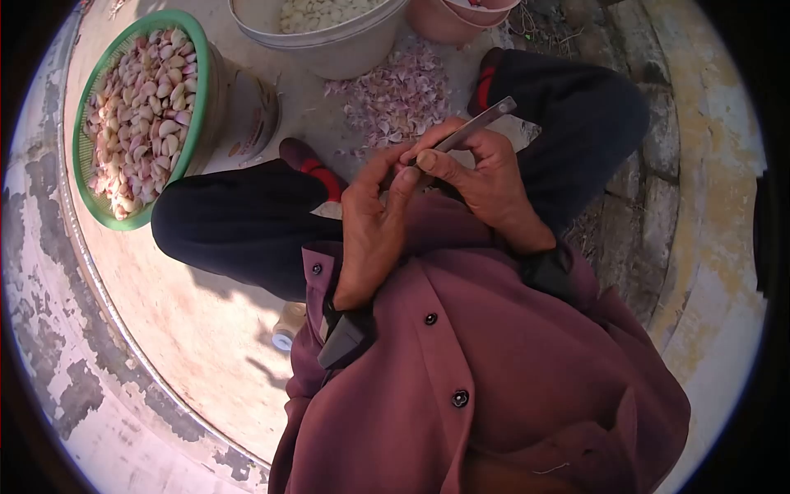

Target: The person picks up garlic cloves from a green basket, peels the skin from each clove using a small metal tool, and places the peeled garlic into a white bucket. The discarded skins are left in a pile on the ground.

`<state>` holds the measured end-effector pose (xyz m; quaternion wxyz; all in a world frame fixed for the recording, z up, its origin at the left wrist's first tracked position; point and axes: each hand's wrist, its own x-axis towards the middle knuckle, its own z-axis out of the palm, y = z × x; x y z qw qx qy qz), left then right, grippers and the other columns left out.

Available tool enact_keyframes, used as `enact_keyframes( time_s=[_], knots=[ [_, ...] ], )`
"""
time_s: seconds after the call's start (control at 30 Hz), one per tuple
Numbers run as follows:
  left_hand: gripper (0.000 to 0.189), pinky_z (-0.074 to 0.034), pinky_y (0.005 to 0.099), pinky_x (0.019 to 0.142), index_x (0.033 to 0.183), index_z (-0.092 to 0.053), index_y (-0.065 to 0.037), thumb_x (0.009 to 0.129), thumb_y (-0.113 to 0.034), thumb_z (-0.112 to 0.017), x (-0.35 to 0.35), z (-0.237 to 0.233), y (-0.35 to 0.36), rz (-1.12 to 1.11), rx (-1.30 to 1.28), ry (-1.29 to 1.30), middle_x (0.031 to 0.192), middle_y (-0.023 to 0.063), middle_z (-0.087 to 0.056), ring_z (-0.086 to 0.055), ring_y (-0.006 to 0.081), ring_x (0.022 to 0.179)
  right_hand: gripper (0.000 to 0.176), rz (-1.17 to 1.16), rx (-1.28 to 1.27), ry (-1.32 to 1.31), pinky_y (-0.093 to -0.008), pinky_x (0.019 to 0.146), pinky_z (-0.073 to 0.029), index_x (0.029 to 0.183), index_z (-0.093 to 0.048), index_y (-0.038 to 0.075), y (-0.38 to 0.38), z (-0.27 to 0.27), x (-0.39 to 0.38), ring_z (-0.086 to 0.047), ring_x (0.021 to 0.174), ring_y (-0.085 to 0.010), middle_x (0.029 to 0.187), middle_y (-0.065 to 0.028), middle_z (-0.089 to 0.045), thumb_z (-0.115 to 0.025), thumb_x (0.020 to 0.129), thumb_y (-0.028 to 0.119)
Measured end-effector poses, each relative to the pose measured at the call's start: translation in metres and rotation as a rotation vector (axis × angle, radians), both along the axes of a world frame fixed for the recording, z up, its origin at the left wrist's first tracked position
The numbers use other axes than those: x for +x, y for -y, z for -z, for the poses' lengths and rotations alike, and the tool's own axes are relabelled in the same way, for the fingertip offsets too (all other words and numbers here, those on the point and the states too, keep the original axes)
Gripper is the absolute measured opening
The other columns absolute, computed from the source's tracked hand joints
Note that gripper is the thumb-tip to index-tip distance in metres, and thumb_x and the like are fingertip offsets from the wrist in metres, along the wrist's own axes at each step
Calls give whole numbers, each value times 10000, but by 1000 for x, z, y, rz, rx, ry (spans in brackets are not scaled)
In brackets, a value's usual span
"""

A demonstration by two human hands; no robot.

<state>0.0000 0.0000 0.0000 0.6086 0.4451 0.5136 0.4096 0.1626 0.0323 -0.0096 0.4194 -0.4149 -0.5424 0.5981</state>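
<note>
Both hands meet in front of my lap. My right hand (494, 185) is closed around a small flat metal knife (485, 121), thumb pressed along it; its far end points up and to the right. My left hand (374, 210) is closed too, thumb and fingers pinched together against the right fingertips. Whatever small thing it pinches is hidden by the fingers. Beyond the hands, a pile of pinkish garlic skins (399, 95) lies on the ground between my feet.
Unpeeled garlic cloves (144, 115) fill a green-rimmed basket (200, 78) at left, beside a bucket (253, 115). A white tub (337, 53) holding peeled cloves (325, 12) and a pink bucket (448, 25) stand ahead. A small jar (290, 321) is at lower left.
</note>
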Motion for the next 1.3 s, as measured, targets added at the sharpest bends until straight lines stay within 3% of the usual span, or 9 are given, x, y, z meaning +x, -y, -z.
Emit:
enact_keyframes(
  time_s=[0.1,0.17,0.5,0.57,0.67,0.8,0.9,1.13,1.3],
  knots=[
    [342,-458,260,885,1253,-528,35,992,-186,-519,-1,0,2,2,-38,30,1019,106,-665,-611,140,985,151,-1,-64,-67,-241,759,-509,972,-667,18,0,3,-2,-627,827,-102,872,-45,-674,-657,911,156],
    [363,-466,264,875,1304,-483,30,997,-162,-502,1,6,5,35,4,65,1045,109,-652,-621,153,977,160,24,-292,-228,-237,727,-510,987,-641,6,4,0,-1,-635,827,-107,909,-70,-683,-612,938,156],
    [223,-511,261,778,1187,-482,10,995,-105,-475,4,6,-2,-12,-242,311,1074,122,-627,-646,164,903,145,90,-347,-329,-270,807,-499,976,-640,16,-3,6,0,-637,872,-117,902,-67,-685,-625,928,152],
    [201,-514,256,778,1150,-506,7,992,-116,-492,4,6,-3,-68,-282,426,1057,132,-624,-656,169,895,137,129,-206,-327,-273,825,-491,975,-644,26,-10,12,1,-637,881,-119,918,-73,-689,-626,928,153],
    [195,-514,246,767,1130,-527,11,982,-116,-517,3,6,-2,-149,-287,417,1064,133,-622,-660,159,857,145,397,-130,-312,-269,845,-481,984,-648,32,-22,31,10,-634,895,-127,947,-85,-690,-645,914,160],
    [183,-519,245,750,1109,-542,13,961,-94,-552,-1,9,-2,-158,-245,344,1032,120,-628,-661,147,820,186,180,-118,-99,-269,873,-466,1027,-647,27,-14,16,10,-626,910,-124,1009,-80,-683,-656,909,171],
    [139,-511,232,724,1042,-567,2,923,-59,-606,3,5,-6,-234,-188,269,927,86,-650,-658,132,794,188,131,-218,-235,-264,862,-472,1033,-645,27,-3,15,4,-622,909,-110,1007,-67,-680,-655,913,172],
    [134,-505,217,714,994,-566,-7,891,-35,-647,7,10,-4,-291,-107,220,867,78,-664,-651,111,753,198,141,-234,-183,-250,839,-487,1041,-634,21,4,18,4,-618,916,-108,970,-57,-674,-671,900,154],
    [135,-504,210,707,992,-561,-7,893,-39,-647,8,7,-4,-308,-134,218,853,77,-664,-649,107,752,158,218,-269,-297,-211,758,-465,995,-659,14,5,8,-3,-597,817,-56,871,-18,-671,-683,891,129]
  ],
)
